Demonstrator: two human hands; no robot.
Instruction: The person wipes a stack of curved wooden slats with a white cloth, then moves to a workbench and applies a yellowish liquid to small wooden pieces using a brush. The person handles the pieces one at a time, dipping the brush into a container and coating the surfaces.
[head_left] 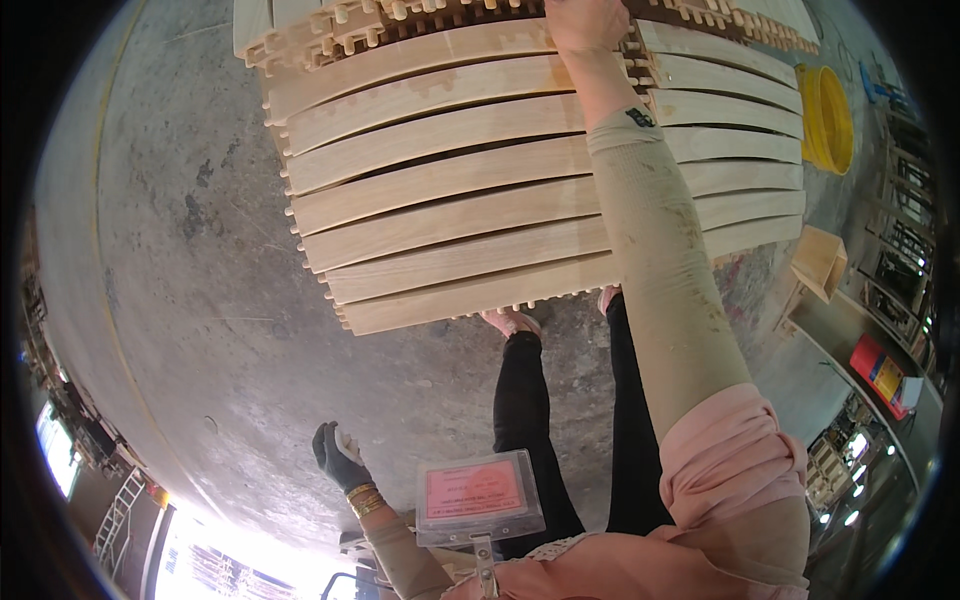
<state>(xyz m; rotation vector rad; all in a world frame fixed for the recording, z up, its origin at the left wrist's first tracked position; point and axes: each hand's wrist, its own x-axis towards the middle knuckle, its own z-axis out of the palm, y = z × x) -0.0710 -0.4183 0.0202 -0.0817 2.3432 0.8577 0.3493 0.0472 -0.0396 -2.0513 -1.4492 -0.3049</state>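
Observation:
My right arm, in a beige sleeve, reaches far forward over a stack of pale wooden slats [450,180]. My bare right hand [588,25] is at the top edge of the view, on or just above the far slats. Its fingers are hidden, so what they hold does not show. The slats are slightly bowed and lie side by side in rows, with round pegs or tenons at their ends. My left hand [340,458], in a grey glove with a pale palm, hangs low at my left side. Its fingers are loosely curled and apart, with nothing visible in them.
More peg-ended wooden pieces [350,30] lie across the far end of the stack. A yellow bucket [826,120] and a wooden box [819,262] stand to the right. A red container [880,372] sits farther right. My feet are at the stack's near edge on the concrete floor [200,260].

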